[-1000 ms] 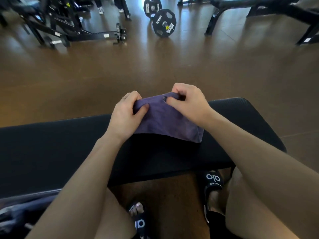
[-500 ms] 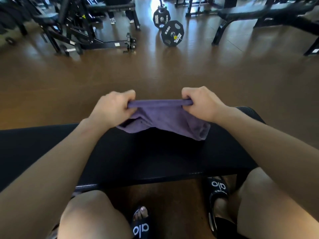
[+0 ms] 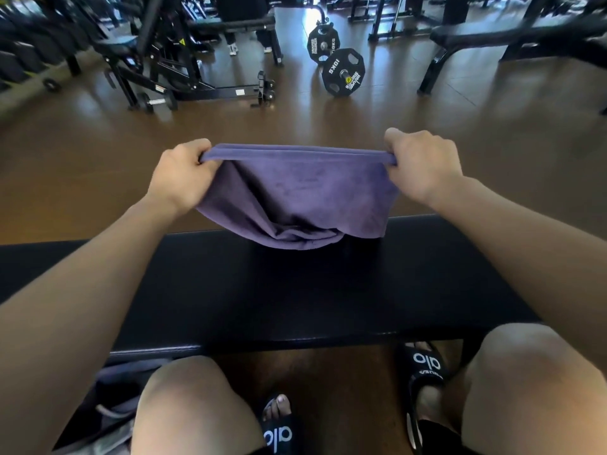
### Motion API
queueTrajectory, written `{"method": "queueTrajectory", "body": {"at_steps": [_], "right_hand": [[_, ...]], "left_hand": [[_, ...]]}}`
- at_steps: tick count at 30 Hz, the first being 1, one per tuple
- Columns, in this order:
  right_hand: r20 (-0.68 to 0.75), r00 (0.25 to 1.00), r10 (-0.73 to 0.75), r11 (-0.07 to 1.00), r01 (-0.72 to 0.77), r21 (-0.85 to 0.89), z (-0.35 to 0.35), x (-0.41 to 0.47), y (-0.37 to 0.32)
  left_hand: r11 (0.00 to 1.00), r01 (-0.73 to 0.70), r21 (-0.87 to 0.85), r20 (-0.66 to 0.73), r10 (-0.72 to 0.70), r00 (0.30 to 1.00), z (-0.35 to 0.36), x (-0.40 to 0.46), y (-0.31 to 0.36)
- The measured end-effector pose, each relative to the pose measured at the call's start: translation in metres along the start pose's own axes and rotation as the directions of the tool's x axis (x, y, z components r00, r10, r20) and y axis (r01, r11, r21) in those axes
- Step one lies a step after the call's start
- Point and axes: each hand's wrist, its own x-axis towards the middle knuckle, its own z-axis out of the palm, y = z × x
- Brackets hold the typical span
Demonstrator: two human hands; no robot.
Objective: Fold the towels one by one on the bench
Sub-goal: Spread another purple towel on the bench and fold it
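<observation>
A purple towel (image 3: pixel 295 195) hangs between my two hands above the far edge of the black padded bench (image 3: pixel 295 290). My left hand (image 3: pixel 184 175) grips its upper left corner and my right hand (image 3: pixel 420 162) grips its upper right corner. The top edge is pulled taut and level. The lower part sags in folds, and its bottom touches the bench top.
Brown gym floor lies beyond the bench. A barbell with 10 kg plates (image 3: pixel 341 72) rests on the floor at centre back, a black machine frame (image 3: pixel 197 80) at back left, another bench (image 3: pixel 492 41) at back right. A grey bag (image 3: pixel 111 408) sits under the bench at lower left.
My hands have moved apart and lifted, spreading the towel from a small folded bundle on the bench into a wide hanging sheet. The camera has tilted up a little.
</observation>
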Motion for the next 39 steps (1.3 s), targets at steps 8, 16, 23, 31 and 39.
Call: {"method": "queueTrajectory", "body": {"at_steps": [8,16,23,31,39], "right_hand": [[0.518,0.843,0.144,0.979,-0.045,-0.198,0.021,-0.019,0.009],[0.321,0.892,-0.318,0.870,0.140,0.473,0.081,-0.060,-0.072],[0.246,0.911,-0.330,0.753,0.097,0.651,0.085,-0.063,-0.085],[0.222,0.972,-0.077,0.814,-0.067,0.577,0.093,-0.049,-0.066],[0.172,0.982,0.078,0.857,-0.155,0.491,0.077,-0.006,-0.018]], "left_hand": [[0.988,-0.035,-0.152,0.101,0.050,0.994,0.009,-0.019,-0.009],[0.944,-0.331,0.004,0.388,0.303,0.870,0.037,-0.056,0.025],[0.977,-0.173,-0.123,0.315,0.204,0.927,0.029,-0.048,0.022],[0.939,-0.326,0.110,0.423,0.252,0.870,0.022,-0.035,0.006],[0.842,-0.107,0.529,0.227,-0.020,0.974,0.027,-0.005,-0.014]]}}
